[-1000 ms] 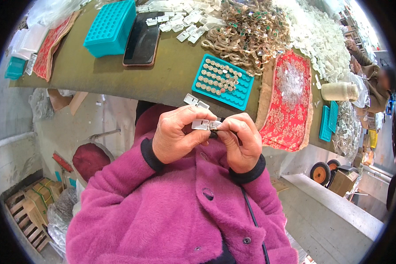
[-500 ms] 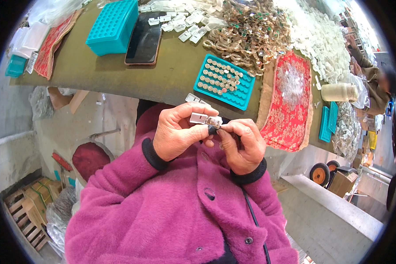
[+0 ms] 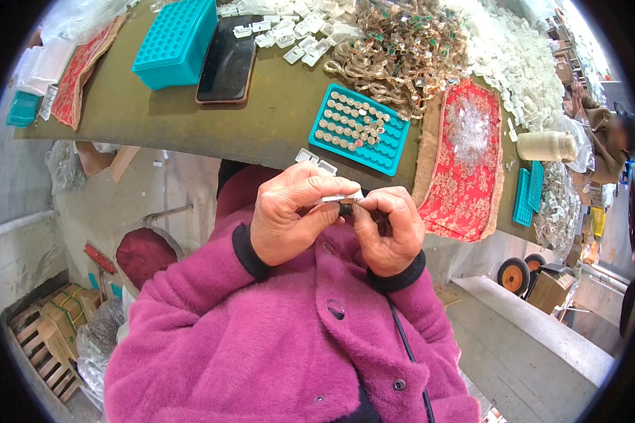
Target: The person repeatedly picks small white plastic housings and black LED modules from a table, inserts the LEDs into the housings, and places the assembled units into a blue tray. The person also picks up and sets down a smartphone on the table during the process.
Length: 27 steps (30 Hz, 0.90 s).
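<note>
Close together in front of my chest, both hands meet at a small white plastic case [image 3: 360, 194]. The thumb and fingers of my left hand [image 3: 283, 215] pinch the case, and the index finger lies along its top. My right hand [image 3: 390, 229] is closed, its thumb and index fingertips at the case's right end. Whatever else the right fingertips grip is too small and hidden to make out. Something dark shows just under the case, between the hands. Past my left fingers, another clear plastic case [image 3: 316, 161] lies at the table edge.
A turquoise tray [image 3: 384, 158] with rows of round metallic pieces sits beyond my hands. Around it are a red patterned cloth pad [image 3: 458, 187], a heap of metallic-looking strands [image 3: 395, 53], loose white cases [image 3: 300, 32], a phone [image 3: 226, 63] and a turquoise box [image 3: 176, 46]. A person [image 3: 603, 151] is at far right.
The plastic case has tipped from showing its broad face to nearly edge-on. My left index finger has come down over it. Both hands stay in about the same place.
</note>
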Motion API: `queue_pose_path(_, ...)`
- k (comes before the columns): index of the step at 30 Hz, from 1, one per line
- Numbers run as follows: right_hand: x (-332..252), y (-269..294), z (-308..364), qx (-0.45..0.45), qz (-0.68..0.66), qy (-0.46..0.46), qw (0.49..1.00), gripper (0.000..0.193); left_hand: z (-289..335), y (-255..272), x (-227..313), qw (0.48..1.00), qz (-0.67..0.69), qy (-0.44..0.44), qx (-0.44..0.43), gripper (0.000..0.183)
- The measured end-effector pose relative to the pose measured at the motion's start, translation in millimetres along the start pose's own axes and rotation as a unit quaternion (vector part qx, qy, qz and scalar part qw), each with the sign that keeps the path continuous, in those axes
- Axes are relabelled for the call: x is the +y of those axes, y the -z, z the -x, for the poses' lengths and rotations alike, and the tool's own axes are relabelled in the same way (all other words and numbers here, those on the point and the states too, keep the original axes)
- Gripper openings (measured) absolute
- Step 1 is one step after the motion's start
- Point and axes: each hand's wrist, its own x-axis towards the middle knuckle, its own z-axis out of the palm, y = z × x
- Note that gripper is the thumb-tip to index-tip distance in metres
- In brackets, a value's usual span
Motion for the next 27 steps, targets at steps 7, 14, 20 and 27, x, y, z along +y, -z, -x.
queue_pose_path(7,2.7,-1.1,0.0,-0.006,-0.005,-0.024,1.0,0.022,-1.3,1.2,2.9,0.996,-0.084,-0.022,-0.005,0.043)
queue_pose_path(14,9.4,4.5,0.4,-0.012,-0.008,-0.071,0.997,0.021,-6.9,2.6,1.3,0.988,-0.126,-0.077,-0.041,0.047)
queue_pose_path(20,3.7,18.0,-3.7,-0.061,-0.116,-0.243,0.961,0.016,-12.6,8.8,1.7,0.986,-0.102,-0.09,-0.092,0.05)
queue_pose_path(27,0.2,30.2,-13.1,-0.139,-0.266,-0.388,0.871,0.009,-11.5,7.0,-0.5,0.976,0.145,0.117,-0.111,0.036)
